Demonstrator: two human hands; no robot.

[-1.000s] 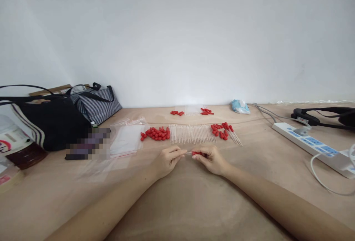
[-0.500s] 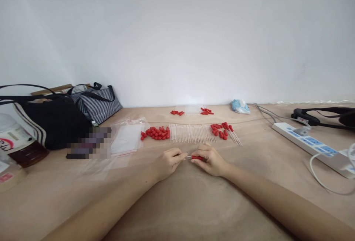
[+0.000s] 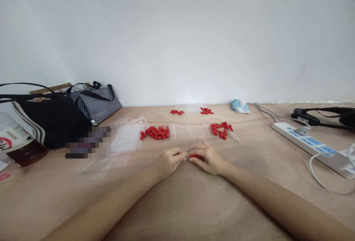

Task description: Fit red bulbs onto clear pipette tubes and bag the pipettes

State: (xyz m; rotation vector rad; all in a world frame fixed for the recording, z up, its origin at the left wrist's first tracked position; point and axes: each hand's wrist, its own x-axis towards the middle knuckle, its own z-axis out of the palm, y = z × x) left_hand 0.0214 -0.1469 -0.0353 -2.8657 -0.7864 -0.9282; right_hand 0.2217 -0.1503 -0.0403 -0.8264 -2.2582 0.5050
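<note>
Low over the table, my left hand (image 3: 173, 160) pinches a thin clear dropper tube (image 3: 188, 156), mostly hidden by its fingers. Facing it, my right hand (image 3: 208, 159) is closed round a red rubber bulb (image 3: 196, 156), and the tube's end meets the bulb between the two hands. Beyond them lies a row of clear dropper tubes (image 3: 191, 133) side by side. A heap of red rubber bulbs (image 3: 157, 133) sits left of that row. On its right are more red bulbs (image 3: 217, 126) and a few droppers with bulbs fitted (image 3: 235, 135).
Plastic zip bags (image 3: 126, 139) lie at left, near a dark bag (image 3: 58, 122), a striped bag (image 3: 98, 102) and a bottle (image 3: 26, 156). Against the wall are smaller groups of bulbs (image 3: 177, 112). A blue-white packet (image 3: 240, 106), a power strip (image 3: 313, 144) and a black headset (image 3: 318, 117) stand right.
My right hand has shifted slightly left, towards my left hand. Less of the tube shows between the hands now.
</note>
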